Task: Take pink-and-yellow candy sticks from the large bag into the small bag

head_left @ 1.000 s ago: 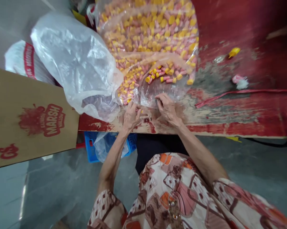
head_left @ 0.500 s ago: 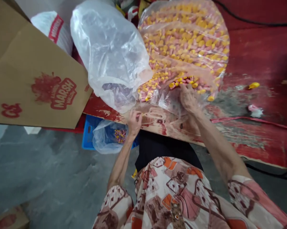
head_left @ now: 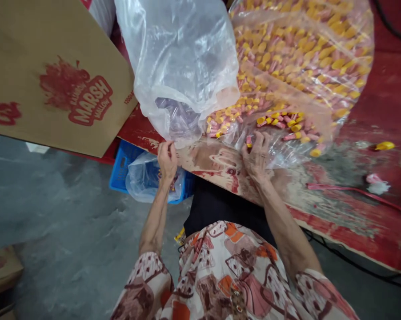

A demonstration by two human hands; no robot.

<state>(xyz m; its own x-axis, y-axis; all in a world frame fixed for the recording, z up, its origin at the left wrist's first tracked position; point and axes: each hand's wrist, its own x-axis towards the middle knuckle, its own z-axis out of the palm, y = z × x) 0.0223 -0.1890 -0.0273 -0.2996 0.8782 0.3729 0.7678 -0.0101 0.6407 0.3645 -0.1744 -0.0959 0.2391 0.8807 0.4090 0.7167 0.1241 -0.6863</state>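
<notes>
A large clear bag of pink pieces with yellow caps lies on the red table, its mouth toward me. My right hand is at that mouth, fingers curved around a pink piece with a yellow cap. To the left rests a whitish plastic bag with clear items in its opening. My left hand is closed beside that opening, over the table's edge; what its fingers pinch is too small to make out. Below it sits a blue crate, lined with a clear bag holding some pieces.
A cardboard box stands at the left of the table. On the table's right lie a yellow piece, a pink-and-white scrap and a red strip. A black cable runs below the edge.
My left hand has moved left, nearer the space above the crate. The right hand has drawn back from the pile toward the bag's mouth. The view has shifted.
</notes>
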